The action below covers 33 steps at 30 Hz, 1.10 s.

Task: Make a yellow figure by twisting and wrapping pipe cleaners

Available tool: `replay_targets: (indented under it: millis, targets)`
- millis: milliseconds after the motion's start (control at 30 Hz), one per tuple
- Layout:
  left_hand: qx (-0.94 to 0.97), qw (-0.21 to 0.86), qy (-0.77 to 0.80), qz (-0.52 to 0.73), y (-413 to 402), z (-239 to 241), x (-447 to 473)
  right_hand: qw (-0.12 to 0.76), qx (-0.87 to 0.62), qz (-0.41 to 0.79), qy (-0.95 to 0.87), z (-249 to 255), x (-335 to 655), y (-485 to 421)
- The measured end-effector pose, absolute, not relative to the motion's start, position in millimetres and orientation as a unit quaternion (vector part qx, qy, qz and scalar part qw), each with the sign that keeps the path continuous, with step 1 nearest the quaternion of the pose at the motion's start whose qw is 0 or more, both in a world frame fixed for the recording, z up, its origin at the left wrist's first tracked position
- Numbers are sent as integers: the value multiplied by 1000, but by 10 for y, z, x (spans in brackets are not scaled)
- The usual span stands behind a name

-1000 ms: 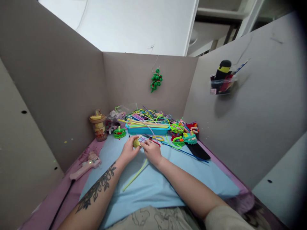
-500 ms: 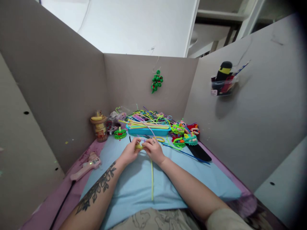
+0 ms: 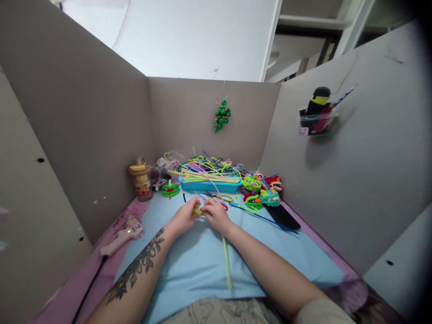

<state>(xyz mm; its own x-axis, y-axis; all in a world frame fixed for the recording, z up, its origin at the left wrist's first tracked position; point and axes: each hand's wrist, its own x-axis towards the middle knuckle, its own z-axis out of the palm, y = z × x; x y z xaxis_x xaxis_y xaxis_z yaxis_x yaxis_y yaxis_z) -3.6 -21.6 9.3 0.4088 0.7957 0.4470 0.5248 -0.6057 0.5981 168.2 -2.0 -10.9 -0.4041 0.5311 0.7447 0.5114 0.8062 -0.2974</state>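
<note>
My left hand (image 3: pixel 184 219) and my right hand (image 3: pixel 216 215) meet over the light blue mat (image 3: pixel 189 265), both pinched on a small yellow-green coil (image 3: pixel 197 210) of pipe cleaner. The loose end of this yellow-green pipe cleaner (image 3: pixel 227 263) trails from my right hand back toward my lap. My left forearm bears a dark tattoo. Just beyond my fingers lie loose purple, red and yellow pipe cleaners (image 3: pixel 221 198).
A teal tray (image 3: pixel 209 184) piled with coloured pipe cleaners stands at the back. Finished fuzzy figures (image 3: pixel 261 193) lie right of it, a green one (image 3: pixel 170 189) and a jar (image 3: pixel 140 178) left. A pink glue gun (image 3: pixel 121 234) rests at left. Cardboard walls enclose the desk.
The trailing pipe cleaner end swung from my left side across to under my right forearm. Both hands stayed together on the coil, shifting slightly toward me.
</note>
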Motion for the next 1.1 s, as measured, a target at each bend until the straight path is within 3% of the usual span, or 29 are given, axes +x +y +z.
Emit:
replay_targets:
  millis: [300,500,600,733,967,1100]
  targets:
    - [832,145,416,338,-238,96,-9,393,-326,46,-859,-106,1652,-15]
    - [785,52,444,429,-199,131,-8,448,-361,81,-814,-72,1671,5]
    - [759,54,489,427,-192,104,-23,485,-365,92,-789,-71,1687,17]
    - [755,131,476,431,-170,59,-16,503,-348,104,-784,-82,1697,30]
    - [619,426,403,522,-91,62,14,535,-308,138,-774,-127,1749,90]
    - [518,516,403,550,-110,120,-8,515,-302,128,-792,-151,1806,129]
